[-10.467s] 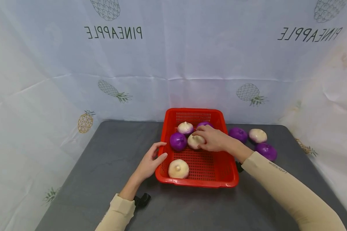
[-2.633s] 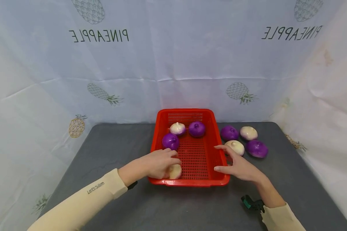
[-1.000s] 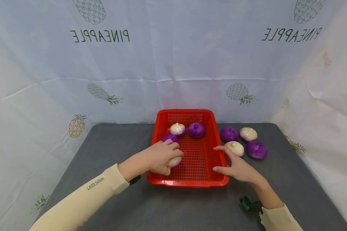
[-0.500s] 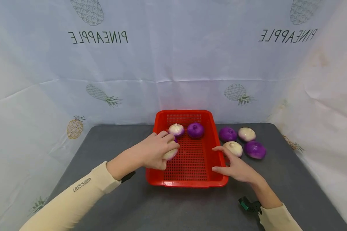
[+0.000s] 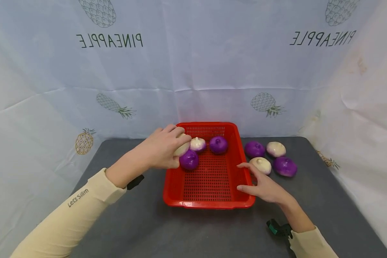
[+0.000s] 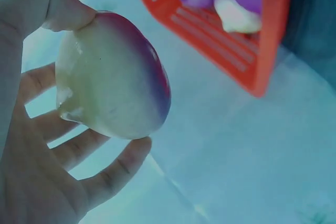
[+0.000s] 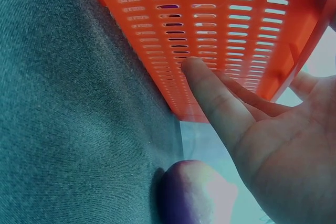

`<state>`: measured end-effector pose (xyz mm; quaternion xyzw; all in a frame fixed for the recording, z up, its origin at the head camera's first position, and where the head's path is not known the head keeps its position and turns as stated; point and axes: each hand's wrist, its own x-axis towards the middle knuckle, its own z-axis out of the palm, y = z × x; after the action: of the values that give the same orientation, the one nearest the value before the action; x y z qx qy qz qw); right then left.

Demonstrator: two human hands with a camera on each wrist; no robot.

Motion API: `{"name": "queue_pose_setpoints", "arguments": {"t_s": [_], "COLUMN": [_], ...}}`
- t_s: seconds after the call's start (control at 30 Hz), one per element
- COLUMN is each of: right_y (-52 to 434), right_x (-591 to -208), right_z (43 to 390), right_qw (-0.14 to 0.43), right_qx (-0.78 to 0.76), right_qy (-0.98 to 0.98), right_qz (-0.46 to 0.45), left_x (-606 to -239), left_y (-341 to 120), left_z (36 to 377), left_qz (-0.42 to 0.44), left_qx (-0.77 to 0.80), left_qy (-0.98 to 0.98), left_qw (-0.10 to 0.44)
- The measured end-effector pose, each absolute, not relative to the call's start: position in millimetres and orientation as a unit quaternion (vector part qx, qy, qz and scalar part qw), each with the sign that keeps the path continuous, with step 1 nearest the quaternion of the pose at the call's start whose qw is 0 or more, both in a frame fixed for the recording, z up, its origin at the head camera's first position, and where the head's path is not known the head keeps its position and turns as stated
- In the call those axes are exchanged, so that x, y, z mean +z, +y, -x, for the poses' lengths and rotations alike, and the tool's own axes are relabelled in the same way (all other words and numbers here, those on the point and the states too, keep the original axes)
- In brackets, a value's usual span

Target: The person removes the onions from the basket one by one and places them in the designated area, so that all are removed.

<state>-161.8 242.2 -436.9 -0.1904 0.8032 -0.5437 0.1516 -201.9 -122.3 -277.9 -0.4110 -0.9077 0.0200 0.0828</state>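
In the head view my left hand (image 5: 159, 148) holds a white-and-purple turnip (image 5: 182, 146) above the left rim of the red plastic basket (image 5: 209, 205). Thumb and spread fingers curl round this turnip in the left wrist view, its purple side facing away from the palm. My right hand (image 5: 267, 187) grips the basket's right rim, thumb and index finger reaching over it; in the right wrist view other fingers lie against the slotted outer wall. Inside the basket are a purple turnip (image 5: 189, 160), a whitish turnip (image 5: 198, 144) and another purple turnip (image 5: 218, 144).
Right of the basket, several turnips sit on the dark grey table (image 5: 200, 233): a purple one (image 5: 254, 149), a pale one (image 5: 276, 149), another purple one (image 5: 285, 167) and a white one (image 5: 261, 165). A pineapple-print cloth (image 5: 213, 71) hangs behind.
My left hand took the turnip from the basket's front left corner and has lifted it up and leftward to the left rim. My right hand has stayed at the right rim this last second.
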Motion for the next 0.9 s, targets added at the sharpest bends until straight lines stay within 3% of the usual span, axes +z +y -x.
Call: {"name": "queue_pose_setpoints", "arguments": {"t_s": [0.4, 0.9], "right_y": [243.4, 241.7], "right_x": [-438.0, -440.0], "right_z": [160.5, 162.7], "right_qw": [0.147, 0.141], "right_qx": [-0.548, -0.544], "right_qy": [0.797, 0.803], "right_qz": [0.208, 0.196], "left_x": [-298.1, -353.3], "left_y": [-152.8, -178.8], "left_z": [236.7, 270.9], "left_qz": [0.331, 0.254], "left_qx": [-0.012, -0.064], "left_qy": [-0.941, -0.965], "left_qw": [0.075, 0.035]}}
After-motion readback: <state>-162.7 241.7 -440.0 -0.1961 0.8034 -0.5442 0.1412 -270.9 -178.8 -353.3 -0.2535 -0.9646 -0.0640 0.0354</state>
